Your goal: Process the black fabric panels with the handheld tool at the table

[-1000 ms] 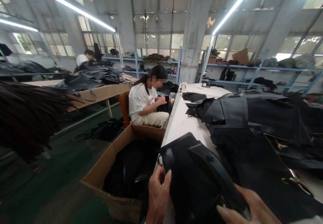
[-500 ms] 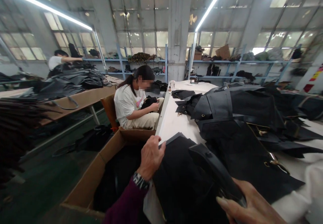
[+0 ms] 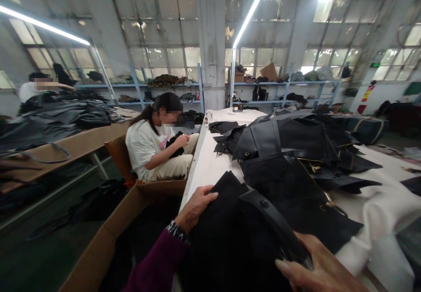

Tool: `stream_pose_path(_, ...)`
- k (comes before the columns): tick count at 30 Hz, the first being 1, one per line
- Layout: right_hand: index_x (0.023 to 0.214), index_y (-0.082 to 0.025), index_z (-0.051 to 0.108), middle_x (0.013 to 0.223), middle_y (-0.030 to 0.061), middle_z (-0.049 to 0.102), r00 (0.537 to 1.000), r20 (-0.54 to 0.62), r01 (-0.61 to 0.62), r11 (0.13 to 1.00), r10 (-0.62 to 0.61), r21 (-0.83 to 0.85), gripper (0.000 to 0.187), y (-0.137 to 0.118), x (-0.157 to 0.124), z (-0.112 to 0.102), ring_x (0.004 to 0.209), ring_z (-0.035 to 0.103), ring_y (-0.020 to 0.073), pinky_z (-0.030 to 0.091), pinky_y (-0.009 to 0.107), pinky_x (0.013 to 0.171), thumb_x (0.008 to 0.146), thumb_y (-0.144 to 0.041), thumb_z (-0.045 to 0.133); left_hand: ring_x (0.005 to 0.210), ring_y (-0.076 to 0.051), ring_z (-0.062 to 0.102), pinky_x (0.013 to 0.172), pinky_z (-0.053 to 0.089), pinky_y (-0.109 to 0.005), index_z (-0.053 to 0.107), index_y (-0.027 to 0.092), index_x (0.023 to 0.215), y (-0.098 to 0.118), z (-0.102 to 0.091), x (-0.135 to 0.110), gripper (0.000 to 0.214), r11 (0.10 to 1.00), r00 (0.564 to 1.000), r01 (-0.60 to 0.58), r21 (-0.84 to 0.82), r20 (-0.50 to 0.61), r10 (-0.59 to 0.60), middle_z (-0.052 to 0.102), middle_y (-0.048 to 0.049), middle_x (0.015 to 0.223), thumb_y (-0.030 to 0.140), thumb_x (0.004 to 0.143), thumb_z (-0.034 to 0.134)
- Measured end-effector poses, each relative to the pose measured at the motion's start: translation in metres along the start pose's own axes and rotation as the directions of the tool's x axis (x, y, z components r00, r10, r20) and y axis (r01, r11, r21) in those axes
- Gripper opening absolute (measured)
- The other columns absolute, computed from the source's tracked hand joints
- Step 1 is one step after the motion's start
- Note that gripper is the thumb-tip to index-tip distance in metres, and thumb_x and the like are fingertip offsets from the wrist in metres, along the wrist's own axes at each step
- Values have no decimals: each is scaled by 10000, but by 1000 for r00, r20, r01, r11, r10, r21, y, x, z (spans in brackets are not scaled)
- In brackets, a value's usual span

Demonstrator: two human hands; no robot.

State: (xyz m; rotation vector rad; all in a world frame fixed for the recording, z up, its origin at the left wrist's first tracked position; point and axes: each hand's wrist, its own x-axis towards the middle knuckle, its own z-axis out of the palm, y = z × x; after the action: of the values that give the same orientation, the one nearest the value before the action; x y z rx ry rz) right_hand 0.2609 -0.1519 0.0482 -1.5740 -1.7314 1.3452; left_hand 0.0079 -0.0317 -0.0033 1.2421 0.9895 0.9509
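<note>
Black fabric panels point(image 3: 226, 226) lie in a stack at the near edge of the white-topped table point(image 3: 204, 160). My left hand point(image 3: 194, 208) is closed at the stack's left edge, thumb and forefinger on the cloth. Across the panels arches a thick, curved black bag handle point(image 3: 269, 217). My right hand point(image 3: 315, 257) wraps round its near end, thumb on the left side. What the handle joins at its lower end is too dark to make out. Just beyond lies a black bag piece point(image 3: 289, 186) with a gold zip and metal clasp.
More black bag pieces point(image 3: 292, 134) are heaped along the table. An open cardboard box point(image 3: 98, 248) with dark material stands at the left. A co-worker point(image 3: 154, 143) in a white shirt sits beyond it, handling black cloth. White cloth point(image 3: 381, 222) lies bunched at the right.
The view has turned right, so the surroundings shift left. My left fingers have moved from the stack's far corner to its left edge. My right hand keeps hold of the handle.
</note>
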Motion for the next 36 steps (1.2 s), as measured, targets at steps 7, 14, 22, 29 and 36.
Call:
stream_pose_path(7,826,-131,581,499,-31,536,996,51,68,998,-69,18,311,-18,-12,4,488,512,116,378,206,483,753,-433,570,597,-118,629,605,478,-220,646,113,1047,2,19,-37,321,918,996,91,-386,27,-88,718,-54,759,138,727,635)
stream_pose_path(14,1285,-86,368,606,-27,599,997,-70,-19,999,21,37,664,-5,-30,14,569,610,174,455,262,568,776,-452,587,656,-122,653,621,490,-209,669,148,1030,-4,37,-80,297,919,995,96,-382,15,-97,731,-53,825,158,733,670)
stream_pose_path(22,1000,-111,544,513,-49,547,993,23,115,993,-116,34,369,-24,-63,16,478,532,125,419,239,530,789,-414,562,699,-142,670,672,509,-228,680,156,1015,9,51,-118,268,900,999,42,-434,34,-30,736,-57,849,160,747,674)
stream_pose_path(29,708,-171,511,473,-15,551,975,-53,210,975,-214,-79,387,-11,-92,2,446,495,123,375,234,472,809,-544,507,562,-112,650,557,517,-195,691,142,857,10,56,-142,153,888,992,-3,-460,-113,-56,733,-31,704,102,710,677)
stream_pose_path(36,767,-167,531,479,-18,555,984,-59,162,979,-170,-126,370,-6,-116,6,450,519,135,392,233,458,803,-534,528,596,-126,665,576,519,-200,690,123,862,6,61,-163,154,894,990,-20,-448,-133,-45,732,-57,709,99,713,661)
